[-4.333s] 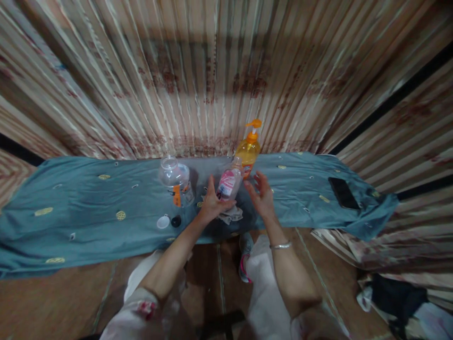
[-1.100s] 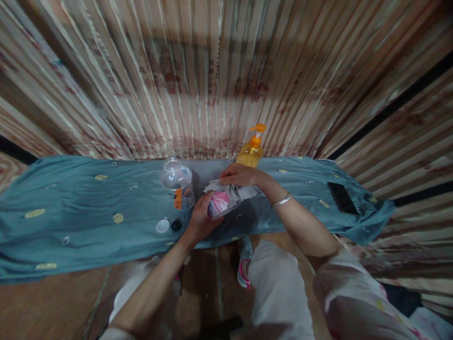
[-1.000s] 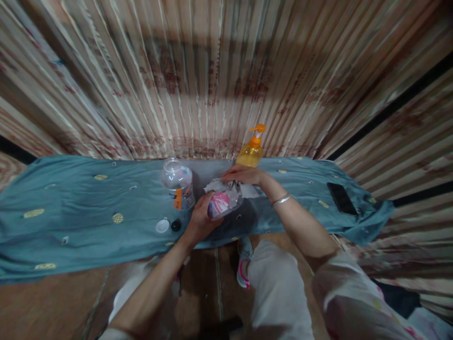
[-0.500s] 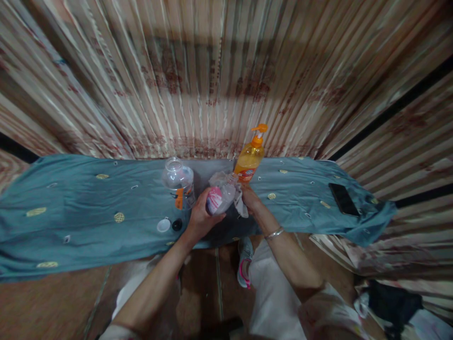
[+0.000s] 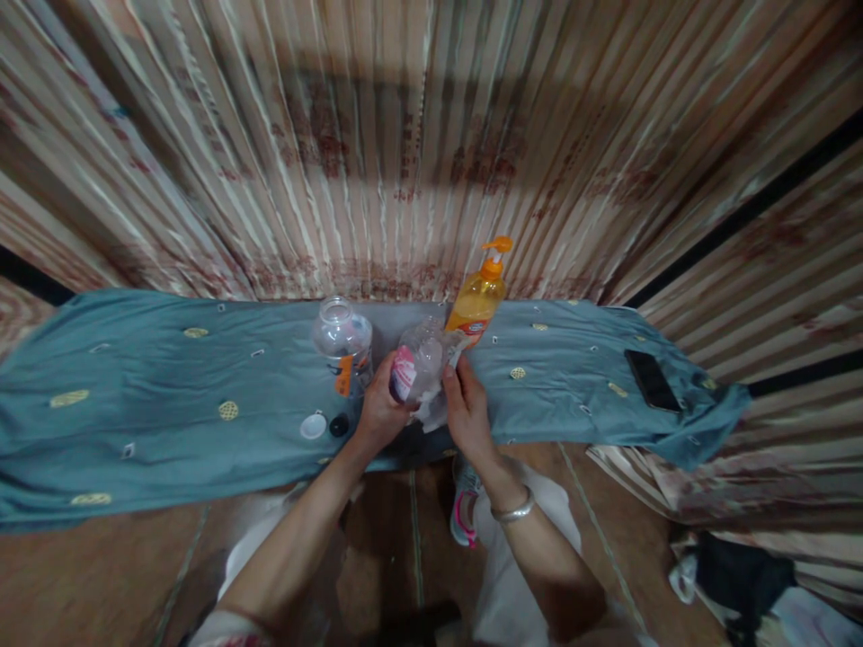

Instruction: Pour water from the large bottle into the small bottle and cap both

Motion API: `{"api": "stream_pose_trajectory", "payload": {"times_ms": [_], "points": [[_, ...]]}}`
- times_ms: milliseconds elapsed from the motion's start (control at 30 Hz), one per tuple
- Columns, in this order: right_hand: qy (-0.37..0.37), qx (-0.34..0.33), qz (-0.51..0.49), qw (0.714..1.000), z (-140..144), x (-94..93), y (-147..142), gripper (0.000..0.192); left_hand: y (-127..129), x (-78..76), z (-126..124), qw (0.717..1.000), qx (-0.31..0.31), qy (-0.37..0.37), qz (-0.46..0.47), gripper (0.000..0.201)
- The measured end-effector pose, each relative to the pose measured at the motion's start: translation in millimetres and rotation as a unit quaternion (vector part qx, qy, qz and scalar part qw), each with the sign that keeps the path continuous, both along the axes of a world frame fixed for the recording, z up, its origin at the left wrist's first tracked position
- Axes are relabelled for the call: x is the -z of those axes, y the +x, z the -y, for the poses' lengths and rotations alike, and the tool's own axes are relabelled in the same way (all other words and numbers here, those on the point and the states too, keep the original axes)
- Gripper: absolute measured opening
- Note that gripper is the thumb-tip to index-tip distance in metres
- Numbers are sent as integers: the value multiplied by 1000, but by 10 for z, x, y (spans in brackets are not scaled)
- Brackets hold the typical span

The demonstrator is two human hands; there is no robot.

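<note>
The left hand (image 5: 378, 415) wraps its grip around the lower part of a small clear bottle with a pink label (image 5: 413, 368), holding it tilted above the near edge of the counter (image 5: 168, 395), which is draped in a teal cloth with yellow motifs. The right hand (image 5: 467, 412) has its grip pinched on a crumpled pale cloth (image 5: 432, 406), pressed against the right side of the bottle; a silver bangle (image 5: 512, 513) sits on that wrist. Just left of the held bottle stands a larger clear bottle with an orange label (image 5: 342, 343), uncapped. Just behind and to the right stands an orange pump dispenser bottle (image 5: 478, 296). On the counter near the left hand lie a white cap (image 5: 313, 425) and a black cap (image 5: 338, 425), side by side. Well apart on the right end lies a black phone (image 5: 651, 380). A striped curtain (image 5: 404, 135) hangs behind.
</note>
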State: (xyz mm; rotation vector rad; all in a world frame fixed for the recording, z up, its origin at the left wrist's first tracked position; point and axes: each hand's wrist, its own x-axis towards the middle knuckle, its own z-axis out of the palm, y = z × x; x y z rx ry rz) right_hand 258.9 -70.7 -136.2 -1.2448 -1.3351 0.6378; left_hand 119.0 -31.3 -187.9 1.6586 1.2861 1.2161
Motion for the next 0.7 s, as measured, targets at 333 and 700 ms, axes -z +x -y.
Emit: {"api": "stream_pose_trajectory", "payload": {"times_ms": [333, 700], "points": [[146, 61, 357, 920, 53, 91, 76, 36, 16, -75, 43, 999, 23, 27, -1, 81], [126, -56, 529, 837, -96, -421, 57, 36, -15, 41, 19, 989, 4, 93, -119, 78]]}}
